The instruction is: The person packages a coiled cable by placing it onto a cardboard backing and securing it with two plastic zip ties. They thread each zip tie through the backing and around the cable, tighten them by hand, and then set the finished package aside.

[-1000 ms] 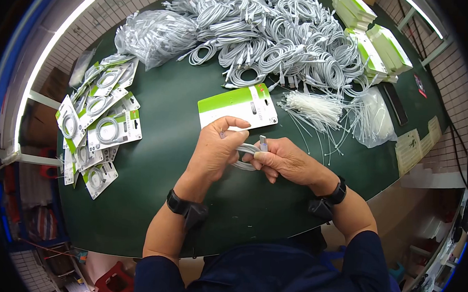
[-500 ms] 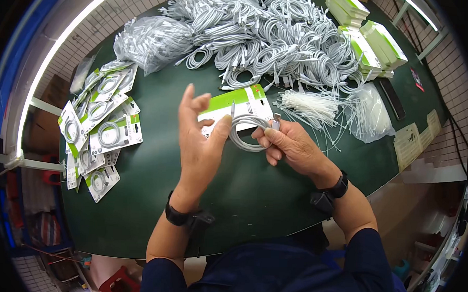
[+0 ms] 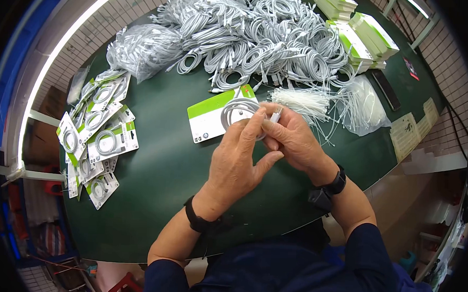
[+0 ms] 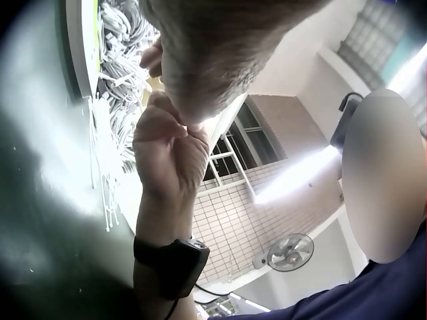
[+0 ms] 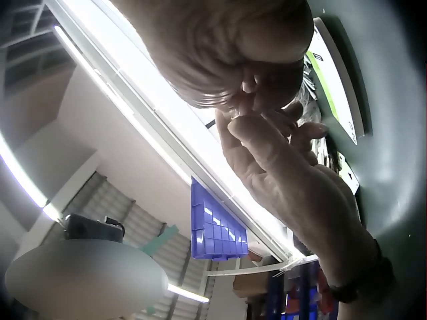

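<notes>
A coiled grey-white USB cable (image 3: 226, 114) is held up over the table's middle. My right hand (image 3: 292, 132) grips it at its right side, thumb over the coil, with a plug end (image 3: 276, 114) sticking up between thumb and fingers. My left hand (image 3: 237, 159) reaches in from the left, fingertips right at the coil and thumb stretched apart. Behind the coil lies a green-and-white packaging card (image 3: 203, 125) on the dark green table. In the right wrist view the left hand (image 5: 293, 180) shows below the right palm; the cable is mostly hidden there.
A big heap of coiled cables (image 3: 280, 38) lies at the back, beside a plastic bag (image 3: 144, 48) of more. White cable ties (image 3: 301, 104) lie right of the card, near a phone (image 3: 386, 90) and stacked cards (image 3: 373, 36). Packed cable cards (image 3: 106, 143) pile up at left.
My left hand first worked at the coil, swung away to the left with spread fingers, then came back to it. The right hand keeps hold of the cable, now raised in front of the card.
</notes>
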A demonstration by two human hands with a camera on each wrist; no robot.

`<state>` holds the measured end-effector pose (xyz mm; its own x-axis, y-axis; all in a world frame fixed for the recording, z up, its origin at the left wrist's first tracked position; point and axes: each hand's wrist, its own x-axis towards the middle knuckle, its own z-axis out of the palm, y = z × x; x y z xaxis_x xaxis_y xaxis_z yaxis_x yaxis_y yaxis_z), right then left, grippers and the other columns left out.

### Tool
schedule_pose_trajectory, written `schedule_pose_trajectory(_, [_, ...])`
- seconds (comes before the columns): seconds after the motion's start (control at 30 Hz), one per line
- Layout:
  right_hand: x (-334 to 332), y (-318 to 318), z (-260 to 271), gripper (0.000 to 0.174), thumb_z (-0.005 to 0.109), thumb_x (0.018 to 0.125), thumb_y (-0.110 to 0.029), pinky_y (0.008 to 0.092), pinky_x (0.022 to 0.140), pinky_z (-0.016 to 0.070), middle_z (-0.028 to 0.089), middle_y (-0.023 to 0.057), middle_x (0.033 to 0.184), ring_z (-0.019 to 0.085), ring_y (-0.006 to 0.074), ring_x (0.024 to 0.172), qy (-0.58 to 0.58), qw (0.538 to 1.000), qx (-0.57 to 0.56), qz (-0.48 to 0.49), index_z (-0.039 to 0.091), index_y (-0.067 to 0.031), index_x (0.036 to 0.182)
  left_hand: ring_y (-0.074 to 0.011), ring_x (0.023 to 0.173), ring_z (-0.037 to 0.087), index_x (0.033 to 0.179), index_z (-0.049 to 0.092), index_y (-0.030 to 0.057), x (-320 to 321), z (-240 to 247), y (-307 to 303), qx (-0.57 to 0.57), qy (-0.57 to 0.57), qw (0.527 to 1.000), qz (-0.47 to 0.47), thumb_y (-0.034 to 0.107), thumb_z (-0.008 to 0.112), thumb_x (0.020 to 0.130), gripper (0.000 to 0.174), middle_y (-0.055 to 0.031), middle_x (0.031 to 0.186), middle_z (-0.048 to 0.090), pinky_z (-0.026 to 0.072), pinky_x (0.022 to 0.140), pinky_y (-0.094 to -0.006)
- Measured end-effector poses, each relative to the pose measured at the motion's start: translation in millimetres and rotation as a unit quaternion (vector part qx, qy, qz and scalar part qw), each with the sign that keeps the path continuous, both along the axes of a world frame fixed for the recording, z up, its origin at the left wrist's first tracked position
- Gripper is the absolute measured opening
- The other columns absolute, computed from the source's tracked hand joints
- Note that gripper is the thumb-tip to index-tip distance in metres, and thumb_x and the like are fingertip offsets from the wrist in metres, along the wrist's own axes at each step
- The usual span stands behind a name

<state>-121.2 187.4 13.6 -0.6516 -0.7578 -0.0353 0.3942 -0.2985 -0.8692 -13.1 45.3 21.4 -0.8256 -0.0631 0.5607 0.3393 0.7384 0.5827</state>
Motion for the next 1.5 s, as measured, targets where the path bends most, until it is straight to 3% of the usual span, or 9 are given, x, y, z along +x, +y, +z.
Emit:
schedule_pose_trajectory(0.03, [-6,5,-3,0.051,0.069,0.105,-0.018,0.0196,0.059,0.0464,0.067,0.0016,0.094,0.056,0.0039,0.068,0.016,1.000,-0.006,0.016,0.051,0.0011,0.148,-0.0317,0.098,0.069,0.153,0.051,0.0064,1,0,-3,-0.016,0.026,1.000,-0.001,0.014,0.088,0.082,0.081,-0.0173,0.119,0.068,0.0585,0.083,-0.0404])
schedule_pose_trajectory(0.37, [-6,9,8,0.056,0.071,0.102,-0.011,0.0210,0.065,0.0532,0.071,0.0091,0.105,0.066,0.0092,0.078,-0.004,0.998,-0.041,0.040,0.047,0.0009,0.151,-0.0229,0.077,0.071,0.116,0.078,0.0060,0,-3,-18,-0.001,0.137,0.990,-0.042,-0.003,0.085,0.081,0.037,-0.0084,0.089,0.076,0.0571,0.071,-0.0329])
schedule_pose_trajectory(0.5, [-11,17,16,0.067,0.080,0.095,-0.014,0.0258,0.071,0.0553,0.068,0.0109,0.117,0.067,0.0125,0.088,0.171,0.985,0.013,0.036,0.048,-0.0034,0.153,-0.0212,0.077,0.071,0.111,0.079,0.0071,2,1,-23,0.000,0.141,0.989,-0.051,-0.003,0.086,0.080,0.034,-0.0067,0.088,0.075,0.0566,0.067,-0.0320])
schedule_pose_trajectory(0.7, [-12,21,34,0.070,0.092,0.070,-0.009,0.0321,0.076,0.0577,0.061,0.0087,0.135,0.068,0.0202,0.096,0.591,0.795,0.087,-0.102,0.067,-0.0127,0.136,-0.0215,0.075,0.069,0.104,0.081,0.0068,8,7,-40,-0.040,0.122,0.990,-0.051,-0.003,0.086,0.074,0.032,-0.0053,0.085,0.073,0.0564,0.063,-0.0334])
schedule_pose_trajectory(0.8, [-4,14,38,0.064,0.090,0.069,-0.005,0.0360,0.076,0.0597,0.062,0.0089,0.135,0.070,0.0243,0.098,0.667,0.726,0.163,-0.031,0.069,-0.0121,0.128,-0.0217,0.074,0.069,0.103,0.080,0.0073,11,7,-44,-0.073,0.124,0.988,-0.060,-0.002,0.085,0.073,0.032,-0.0050,0.086,0.071,0.0562,0.062,-0.0339])
schedule_pose_trajectory(0.93, [-1,-9,27,0.046,0.079,0.081,-0.008,0.0383,0.075,0.0611,0.064,0.0082,0.130,0.072,0.0263,0.092,0.747,0.647,0.129,-0.082,0.069,-0.0109,0.126,-0.0212,0.073,0.068,0.103,0.080,0.0081,10,7,-43,-0.109,0.148,0.980,-0.082,-0.001,0.083,0.073,0.032,-0.0041,0.087,0.071,0.0554,0.060,-0.0338])
schedule_pose_trajectory(1.17, [-3,4,27,0.047,0.084,0.073,-0.005,0.0396,0.070,0.0588,0.073,0.0099,0.098,0.073,0.0314,0.085,0.651,0.739,0.165,0.059,0.070,-0.0078,0.117,-0.0195,0.071,0.066,0.107,0.081,0.0100,14,8,-46,-0.159,0.122,0.973,-0.112,0.002,0.080,0.071,0.037,-0.0024,0.086,0.068,0.0549,0.057,-0.0315])
schedule_pose_trajectory(1.4, [-13,20,50,0.042,0.087,0.078,-0.012,0.0420,0.075,0.0576,0.073,0.0146,0.100,0.072,0.0365,0.089,0.489,0.829,0.184,0.198,0.070,-0.0025,0.115,-0.0178,0.078,0.067,0.111,0.079,0.0124,14,6,-49,-0.175,0.116,0.965,-0.156,0.011,0.080,0.073,0.038,-0.0008,0.091,0.069,0.0552,0.059,-0.0310])
schedule_pose_trajectory(1.5, [-14,21,39,0.038,0.084,0.081,-0.010,0.0417,0.075,0.0572,0.073,0.0147,0.100,0.072,0.0359,0.088,0.544,0.813,0.140,0.154,0.070,-0.0027,0.116,-0.0185,0.079,0.067,0.112,0.079,0.0124,13,3,-51,-0.166,0.110,0.966,-0.166,0.011,0.081,0.074,0.038,-0.0015,0.093,0.069,0.0556,0.060,-0.0314])
